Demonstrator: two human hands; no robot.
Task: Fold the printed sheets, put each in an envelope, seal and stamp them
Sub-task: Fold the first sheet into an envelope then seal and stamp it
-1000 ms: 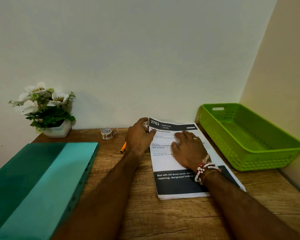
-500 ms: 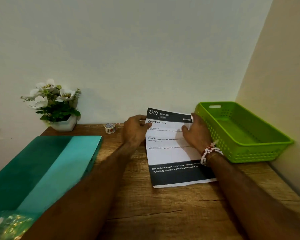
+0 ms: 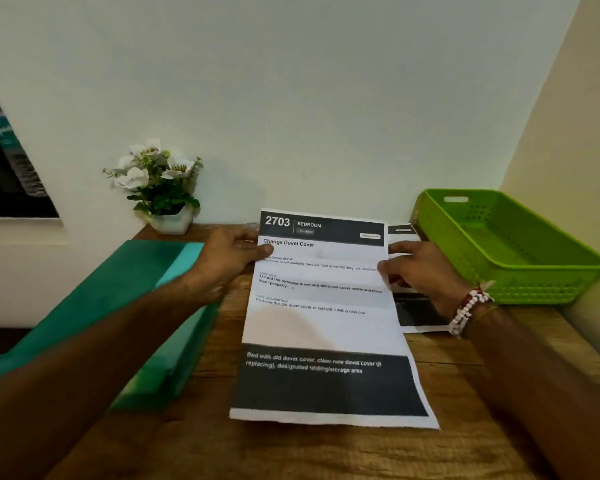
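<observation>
Over a wooden desk, left hand and right hand pinch the side edges of a black-banded white printed sheet; uneven grips could skew the fold.

You held one printed sheet flat open, unfolded, portrait, top edge away from you and the bottom edge nearest you. It was white with a dark header band reading "2703 BEDROOM", the title "Change Duvet Cover", small text lines, and a wide dark band with white text near the bottom. Your left hand pinched its left edge near the top, thumb on the printed face. Your right hand gripped the right edge at about the same height. The other sheets lay just right of it, mostly hidden behind that hand, with the same dark bands.
</observation>
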